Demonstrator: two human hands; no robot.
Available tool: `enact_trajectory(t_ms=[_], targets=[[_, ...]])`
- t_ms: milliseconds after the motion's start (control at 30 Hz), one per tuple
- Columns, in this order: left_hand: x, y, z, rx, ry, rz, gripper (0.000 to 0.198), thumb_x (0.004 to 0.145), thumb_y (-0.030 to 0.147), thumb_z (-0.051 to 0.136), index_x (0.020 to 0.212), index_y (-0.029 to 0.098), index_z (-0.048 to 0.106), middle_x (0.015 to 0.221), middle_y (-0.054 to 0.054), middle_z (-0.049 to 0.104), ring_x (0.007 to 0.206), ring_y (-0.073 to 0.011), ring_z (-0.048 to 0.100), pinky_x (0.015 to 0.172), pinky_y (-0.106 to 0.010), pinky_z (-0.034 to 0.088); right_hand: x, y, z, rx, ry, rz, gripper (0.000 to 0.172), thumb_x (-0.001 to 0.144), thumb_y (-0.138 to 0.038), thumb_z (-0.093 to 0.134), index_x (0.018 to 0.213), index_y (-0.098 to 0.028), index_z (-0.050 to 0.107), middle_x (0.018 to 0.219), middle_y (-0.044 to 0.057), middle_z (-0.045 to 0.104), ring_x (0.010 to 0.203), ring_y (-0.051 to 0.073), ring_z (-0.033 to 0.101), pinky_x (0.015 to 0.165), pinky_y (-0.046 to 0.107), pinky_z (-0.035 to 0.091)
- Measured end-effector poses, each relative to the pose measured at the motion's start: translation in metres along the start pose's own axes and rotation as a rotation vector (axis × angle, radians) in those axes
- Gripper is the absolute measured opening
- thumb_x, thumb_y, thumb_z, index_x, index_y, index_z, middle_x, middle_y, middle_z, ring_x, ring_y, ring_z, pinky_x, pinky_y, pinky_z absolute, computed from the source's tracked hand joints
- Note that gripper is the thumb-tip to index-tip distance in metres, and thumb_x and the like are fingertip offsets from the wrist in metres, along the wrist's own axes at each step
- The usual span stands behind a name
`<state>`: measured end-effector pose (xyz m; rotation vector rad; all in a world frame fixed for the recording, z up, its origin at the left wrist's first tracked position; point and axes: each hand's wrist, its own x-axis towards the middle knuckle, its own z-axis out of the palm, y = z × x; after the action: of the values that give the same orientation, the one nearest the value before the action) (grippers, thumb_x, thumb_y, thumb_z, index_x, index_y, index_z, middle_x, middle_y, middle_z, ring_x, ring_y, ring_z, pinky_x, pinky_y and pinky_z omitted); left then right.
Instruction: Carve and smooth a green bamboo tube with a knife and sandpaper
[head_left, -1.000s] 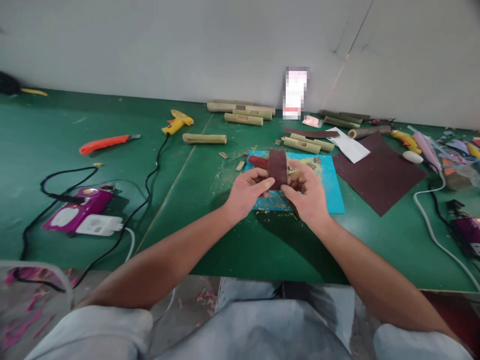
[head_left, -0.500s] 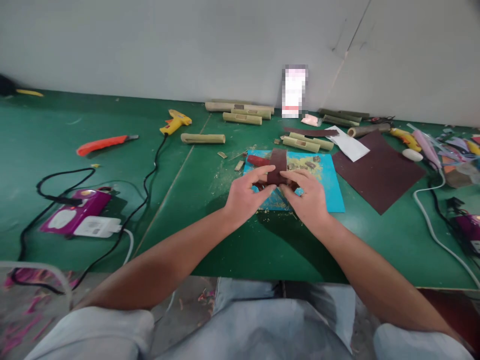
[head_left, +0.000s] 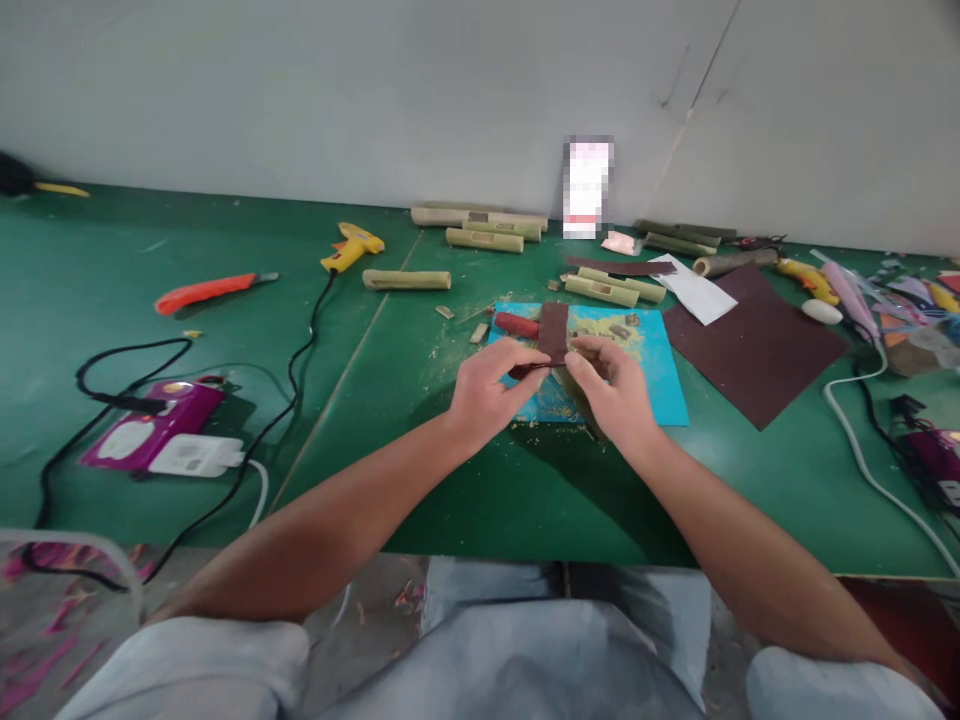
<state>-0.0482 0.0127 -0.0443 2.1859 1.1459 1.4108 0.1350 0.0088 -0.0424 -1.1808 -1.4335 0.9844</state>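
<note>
A dark brown sandpaper strip (head_left: 554,330) stands up between my hands over a blue board (head_left: 666,380). My left hand (head_left: 491,385) pinches its lower edge, which looks folded. At the right side of the same edge, the thumb and fingers of my right hand (head_left: 611,385) are closed on the strip. A greenish-brown bamboo piece (head_left: 579,398) shows partly below my right fingers; how it is held is hidden. Behind the strip, a red handle (head_left: 517,324) lies on the board among yellowish dust and chips.
Cut bamboo tubes (head_left: 484,240) lie along the wall, with one tube (head_left: 407,280) nearer. Right of the board are a white paper (head_left: 697,290) and a large brown sheet (head_left: 757,350). Leftward lie a yellow glue gun (head_left: 352,246), an orange-handled cutter (head_left: 206,293) and a purple power strip (head_left: 150,425).
The strip has gone from curved to flatter and more upright, its lower edge now folded. My right fingers have shifted slightly, and the bamboo piece shows beneath them.
</note>
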Motion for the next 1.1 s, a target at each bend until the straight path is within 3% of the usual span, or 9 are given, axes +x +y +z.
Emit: enact_trajectory(t_ms=[200, 367, 467, 533, 633, 767, 867, 967, 1100], targets=[[0.000, 0.006, -0.002, -0.073, -0.071, -0.035, 0.015, 0.088, 0.029, 0.066, 0.098, 0.019, 0.072, 0.086, -0.004, 0.071, 0.076, -0.0146, 0.062, 0.074, -0.028, 0.050, 0.003, -0.005, 0.001, 0.248, -0.008, 0.156, 0.025, 0.083, -0.039, 0.068, 0.102, -0.023, 0.069, 0.085, 0.002, 0.069, 0.073, 0.015, 0.062, 0.071, 0.032, 0.051], [0.002, 0.000, 0.004, -0.462, 0.101, -0.525, 0.028, 0.087, 0.041, 0.067, 0.072, 0.017, 0.062, 0.062, 0.000, 0.061, 0.053, -0.0105, 0.055, 0.053, -0.024, 0.047, -0.001, -0.003, 0.002, 0.189, 0.042, -0.019, 0.018, 0.084, -0.030, 0.066, 0.101, -0.025, 0.068, 0.092, 0.002, 0.070, 0.080, 0.016, 0.063, 0.074, 0.033, 0.052], [0.004, -0.004, 0.009, -0.713, 0.020, -0.707, 0.044, 0.086, 0.057, 0.064, 0.070, 0.016, 0.062, 0.061, -0.003, 0.062, 0.051, -0.0112, 0.055, 0.048, -0.024, 0.045, -0.006, -0.004, 0.000, 0.031, -0.019, -0.153, 0.016, 0.088, -0.028, 0.060, 0.102, -0.026, 0.069, 0.097, 0.003, 0.070, 0.084, 0.017, 0.064, 0.077, 0.035, 0.053], [0.004, -0.004, 0.010, -0.810, -0.048, -0.718, 0.042, 0.083, 0.057, 0.067, 0.082, 0.015, 0.068, 0.074, -0.006, 0.069, 0.063, -0.0147, 0.063, 0.056, -0.026, 0.052, -0.009, -0.008, 0.000, -0.044, -0.087, -0.229, 0.017, 0.088, -0.026, 0.058, 0.101, -0.027, 0.069, 0.101, 0.003, 0.071, 0.085, 0.017, 0.064, 0.079, 0.036, 0.053], [0.004, -0.001, 0.009, -0.801, 0.001, -0.632, 0.034, 0.079, 0.046, 0.076, 0.096, 0.017, 0.072, 0.094, -0.007, 0.073, 0.082, -0.0183, 0.069, 0.071, -0.029, 0.057, -0.012, -0.014, 0.002, 0.033, -0.173, -0.215, 0.024, 0.087, -0.027, 0.060, 0.110, -0.027, 0.065, 0.097, 0.003, 0.070, 0.083, 0.017, 0.064, 0.076, 0.036, 0.054], [0.003, 0.000, 0.006, -0.691, 0.173, -0.519, 0.023, 0.081, 0.039, 0.075, 0.094, 0.020, 0.074, 0.101, -0.005, 0.073, 0.086, -0.0176, 0.069, 0.072, -0.028, 0.057, -0.010, -0.014, 0.009, 0.359, -0.202, 0.086, 0.044, 0.075, -0.037, 0.076, 0.116, -0.026, 0.062, 0.084, 0.000, 0.069, 0.072, 0.015, 0.064, 0.067, 0.032, 0.054], [0.002, 0.000, 0.005, -0.667, 0.261, -0.437, 0.020, 0.082, 0.037, 0.076, 0.095, 0.021, 0.074, 0.101, -0.004, 0.073, 0.086, -0.0159, 0.068, 0.073, -0.026, 0.057, -0.008, -0.010, 0.012, 0.380, -0.257, 0.240, 0.028, 0.067, -0.040, 0.081, 0.086, -0.022, 0.069, 0.071, -0.002, 0.066, 0.062, 0.013, 0.060, 0.061, 0.029, 0.051], [0.001, -0.002, 0.005, -0.664, 0.269, -0.417, 0.021, 0.082, 0.038, 0.076, 0.093, 0.020, 0.075, 0.088, -0.002, 0.072, 0.073, -0.0121, 0.065, 0.063, -0.023, 0.054, -0.008, -0.007, 0.012, 0.326, -0.277, 0.257, 0.024, 0.070, -0.039, 0.080, 0.067, -0.021, 0.065, 0.060, -0.003, 0.061, 0.056, 0.011, 0.056, 0.056, 0.026, 0.046], [-0.001, -0.006, 0.003, -0.654, 0.124, -0.541, 0.032, 0.082, 0.049, 0.073, 0.078, 0.018, 0.069, 0.050, 0.004, 0.054, 0.039, -0.0069, 0.045, 0.037, -0.020, 0.035, -0.008, -0.009, 0.011, 0.371, -0.267, 0.256, 0.026, 0.072, -0.040, 0.078, 0.064, -0.021, 0.062, 0.063, -0.001, 0.066, 0.053, 0.011, 0.055, 0.054, 0.026, 0.042]])
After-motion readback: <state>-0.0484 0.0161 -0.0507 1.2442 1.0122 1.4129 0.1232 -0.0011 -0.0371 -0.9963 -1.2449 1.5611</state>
